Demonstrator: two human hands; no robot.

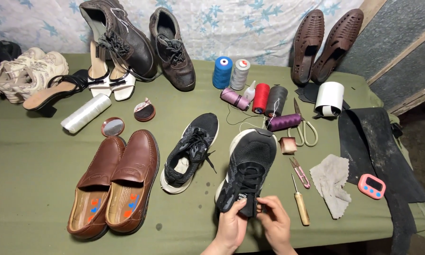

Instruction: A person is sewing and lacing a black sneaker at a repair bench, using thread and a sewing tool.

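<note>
Both the left hand (232, 225) and right hand (274, 222) pinch shut on the heel collar of a black sneaker (248, 170), steadying it toe-away at the table's (33, 160) near edge; its mate (190, 152) lies just left, an awl (300, 204) and snips (299, 172) within reach on the right
</note>
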